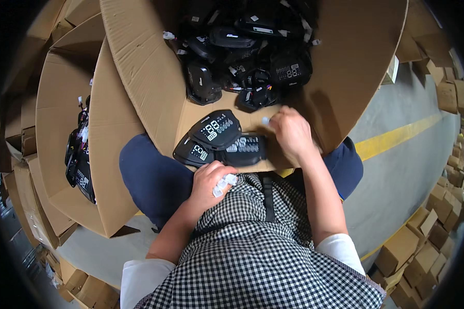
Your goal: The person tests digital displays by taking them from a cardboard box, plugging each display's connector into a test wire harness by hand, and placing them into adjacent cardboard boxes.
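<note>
Head view; landmark: large open brown cardboard box (139,56). Left hand (207,181) at box's near edge, fingers curled round several small white plastic pieces (225,184). Right hand (292,131) inside box, blurred; small whitish piece (265,121) at fingertips, pinched or not: cannot tell. Three glossy black display units (214,129) overlap at box's near end; jumbled black cabled units (291,69) fill its far end. Risks, judged: loose left grip could spill pieces; a knock could slide the top display, scratching faces.
</note>
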Available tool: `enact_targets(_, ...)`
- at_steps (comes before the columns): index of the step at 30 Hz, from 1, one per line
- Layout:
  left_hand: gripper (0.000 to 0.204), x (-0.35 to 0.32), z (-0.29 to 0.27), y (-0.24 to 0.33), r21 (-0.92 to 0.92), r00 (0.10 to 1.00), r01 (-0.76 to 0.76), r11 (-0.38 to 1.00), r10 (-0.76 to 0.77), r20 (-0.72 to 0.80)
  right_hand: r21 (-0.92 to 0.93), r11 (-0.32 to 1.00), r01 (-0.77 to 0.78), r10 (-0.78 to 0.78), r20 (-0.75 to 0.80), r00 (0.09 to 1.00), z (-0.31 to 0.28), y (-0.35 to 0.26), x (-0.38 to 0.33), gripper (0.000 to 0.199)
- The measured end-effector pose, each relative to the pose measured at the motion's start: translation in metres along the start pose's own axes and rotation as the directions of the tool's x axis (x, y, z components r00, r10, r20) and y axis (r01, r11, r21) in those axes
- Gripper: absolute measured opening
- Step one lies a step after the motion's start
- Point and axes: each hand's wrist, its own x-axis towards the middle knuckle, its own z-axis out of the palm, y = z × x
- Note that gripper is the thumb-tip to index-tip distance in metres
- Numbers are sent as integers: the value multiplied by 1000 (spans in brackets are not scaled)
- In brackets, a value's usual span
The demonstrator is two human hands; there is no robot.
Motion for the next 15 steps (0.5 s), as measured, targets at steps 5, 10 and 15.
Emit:
enact_targets(5,16,8,7,-7,-131,985,104,986,-121,-127,-455,809,373,-359,121,926,64,58,51,21)
enact_targets(10,16,6,9,-12,-113,986,106,988,-119,-118,-292,928,230,-247,-22,969,69,57,62,13)
enact_targets(15,12,3,13,-11,-346,968,159,925,-215,-130,785,604,-138,454,-196,869,-1,40,40,13)
